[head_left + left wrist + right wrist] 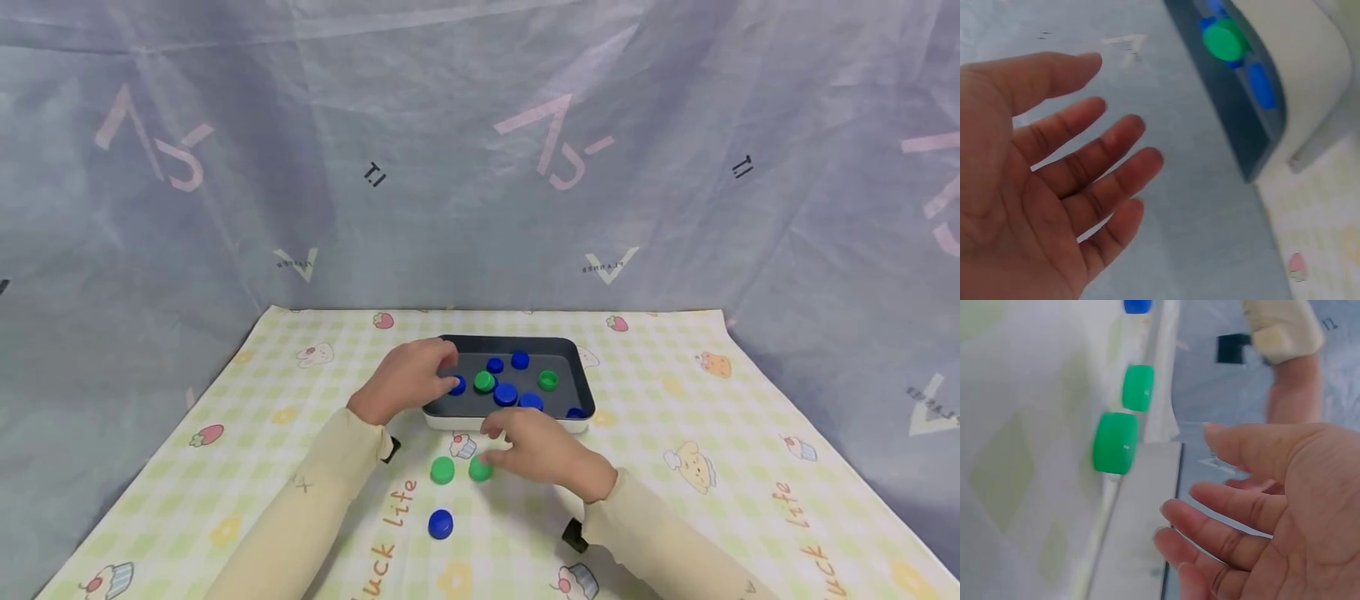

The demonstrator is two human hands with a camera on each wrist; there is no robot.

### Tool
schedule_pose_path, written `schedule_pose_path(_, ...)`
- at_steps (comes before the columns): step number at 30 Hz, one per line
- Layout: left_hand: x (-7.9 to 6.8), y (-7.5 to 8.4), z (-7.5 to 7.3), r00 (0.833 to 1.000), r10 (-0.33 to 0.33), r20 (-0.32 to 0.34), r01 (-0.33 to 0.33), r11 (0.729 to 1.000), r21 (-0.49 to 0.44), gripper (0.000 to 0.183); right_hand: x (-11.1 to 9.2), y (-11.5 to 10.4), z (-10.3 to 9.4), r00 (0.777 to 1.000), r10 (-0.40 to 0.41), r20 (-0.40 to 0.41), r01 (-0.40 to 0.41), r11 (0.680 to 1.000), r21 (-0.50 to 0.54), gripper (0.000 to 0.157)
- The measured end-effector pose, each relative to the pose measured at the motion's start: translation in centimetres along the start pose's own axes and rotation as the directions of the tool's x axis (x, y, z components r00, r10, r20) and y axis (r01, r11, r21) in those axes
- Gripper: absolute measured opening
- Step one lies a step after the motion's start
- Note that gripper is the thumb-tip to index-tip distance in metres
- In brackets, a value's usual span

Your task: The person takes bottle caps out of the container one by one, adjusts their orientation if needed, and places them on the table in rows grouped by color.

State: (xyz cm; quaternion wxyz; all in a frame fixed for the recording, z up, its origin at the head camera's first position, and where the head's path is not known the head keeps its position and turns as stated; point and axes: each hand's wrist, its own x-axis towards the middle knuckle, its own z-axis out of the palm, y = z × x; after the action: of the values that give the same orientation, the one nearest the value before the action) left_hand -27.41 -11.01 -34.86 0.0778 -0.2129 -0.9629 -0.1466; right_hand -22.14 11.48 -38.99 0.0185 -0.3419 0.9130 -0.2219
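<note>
My left hand (pixel 405 377) hovers over the left end of a dark-lined, white-sided tray (pixel 468 342); the left wrist view shows its fingers spread loosely, holding nothing. A blue bottle cap (pixel 457 385) lies in the tray beside its fingertips. My right hand (pixel 542 446) is just in front of the tray's near side, fingers relaxed and nothing in its grasp. Closest to it on the cloth is a green bottle cap (pixel 480 469), with a second green cap (pixel 442 470) to the left. Nearer me lies a blue cap (pixel 440 524).
Several more caps lie in the tray, among them a green cap (pixel 484 382) resting on a blue one, and an upturned green cap (pixel 548 380). A checked tablecloth (pixel 255 450) covers the table. Behind it hangs a grey curtain (pixel 465 208).
</note>
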Motion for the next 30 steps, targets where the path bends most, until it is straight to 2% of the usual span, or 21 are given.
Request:
schedule_pose_path(3,2.1,-0.8,1.3,0.996,-0.029,0.088,0.027,0.999,0.030,0.024,-0.3,-0.3,-0.5,1.000,0.014,-0.003,-0.014,1.000,0.020,0.032)
schedule_pose_path(7,4.3,-1.3,2.9,0.979,-0.052,0.195,0.034,0.995,0.093,0.032,-0.5,-0.5,-1.0,1.000,0.015,0.004,-0.015,0.999,0.030,0.031)
schedule_pose_path(13,5.6,-1.0,4.7,0.954,-0.057,0.293,0.012,0.988,0.156,0.029,-0.3,-0.2,-1.1,1.000,0.000,0.008,0.000,1.000,0.007,0.032)
schedule_pose_path(17,5.6,-1.1,5.5,0.950,-0.069,0.305,0.021,0.987,0.158,0.023,-0.1,0.0,-1.0,1.000,-0.014,0.013,0.014,1.000,-0.011,0.033)
schedule_pose_path(21,5.6,-1.2,5.8,0.955,-0.043,0.294,0.000,0.989,0.145,0.021,-0.1,0.0,-1.0,1.000,-0.017,0.012,0.017,1.000,-0.013,0.032)
schedule_pose_path(27,5.7,-1.3,5.9,0.958,-0.025,0.287,-0.013,0.991,0.132,0.017,-0.1,0.0,-1.1,1.000,-0.023,0.012,0.023,1.000,0.004,0.028)
schedule_pose_path(30,5.8,-1.0,5.5,0.965,0.002,0.262,-0.039,0.990,0.136,0.017,-0.2,-0.1,-1.2,1.000,-0.021,0.007,0.020,1.000,0.006,0.028)
